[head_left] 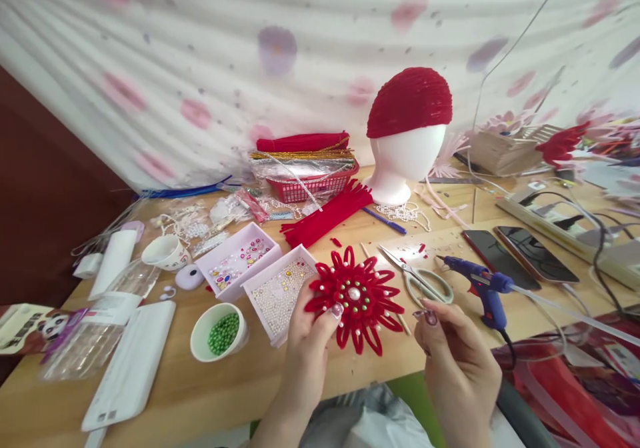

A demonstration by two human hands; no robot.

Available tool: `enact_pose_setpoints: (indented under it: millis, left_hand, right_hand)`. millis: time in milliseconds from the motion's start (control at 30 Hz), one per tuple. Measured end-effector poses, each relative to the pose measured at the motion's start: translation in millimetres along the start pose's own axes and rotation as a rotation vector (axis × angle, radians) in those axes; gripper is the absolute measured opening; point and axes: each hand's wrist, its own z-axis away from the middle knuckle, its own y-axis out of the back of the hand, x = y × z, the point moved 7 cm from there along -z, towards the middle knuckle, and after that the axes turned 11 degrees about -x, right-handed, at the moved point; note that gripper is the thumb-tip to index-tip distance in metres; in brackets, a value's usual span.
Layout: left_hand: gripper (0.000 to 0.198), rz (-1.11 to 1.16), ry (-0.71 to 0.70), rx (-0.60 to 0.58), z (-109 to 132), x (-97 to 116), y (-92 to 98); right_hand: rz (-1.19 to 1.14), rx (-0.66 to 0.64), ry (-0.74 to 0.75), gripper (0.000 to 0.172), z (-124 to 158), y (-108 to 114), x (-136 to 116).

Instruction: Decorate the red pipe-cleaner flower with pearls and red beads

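Observation:
My left hand (pixel 311 341) pinches the left edge of a red chenille-stem flower (pixel 364 311), thumb on top. The flower has looped petals, a large pearl in its middle, green beads around that and white pearls further out. To its right, my right hand (pixel 459 361) is closed, thumb and index fingertips pressed together; whatever is between them is too small to make out. Just beyond that hand lie scissors (pixel 431 287) with pale handles. A blue glue gun (pixel 480 285) sits further right. Left of the flower stands a box of pearls (pixel 277 301).
A cup of green beads (pixel 197 341), a box of gems (pixel 220 288) and a paper cup (pixel 165 255) stand left. Behind are red chenille stems (pixel 327 218), a red basket (pixel 310 187) and a foam head (pixel 407 155) with a red cap. Two phones (pixel 537 255) and a power strip (pixel 575 235) lie right.

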Motion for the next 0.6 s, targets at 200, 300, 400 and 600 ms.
enact_pose_setpoints:
  millis: [200, 300, 400, 600]
  left_hand:
    - [0.046, -0.045, 0.000, 0.078, 14, 5, 12.2]
    - [0.046, -0.058, -0.002, 0.103, 19, 5, 13.0]
    - [0.043, -0.039, -0.014, 0.141, 22, 2, 13.7]
    - [0.042, -0.003, -0.076, 0.264, 23, -9, 20.5]
  right_hand:
    - [-0.111, -0.020, -0.075, 0.018, 13, -6, 6]
    - [-0.159, -0.084, -0.120, 0.017, 16, -7, 5]
    - [-0.122, -0.144, -0.068, 0.011, 13, -6, -9]
    - [0.137, -0.332, 0.276, 0.018, 1, -14, -45]
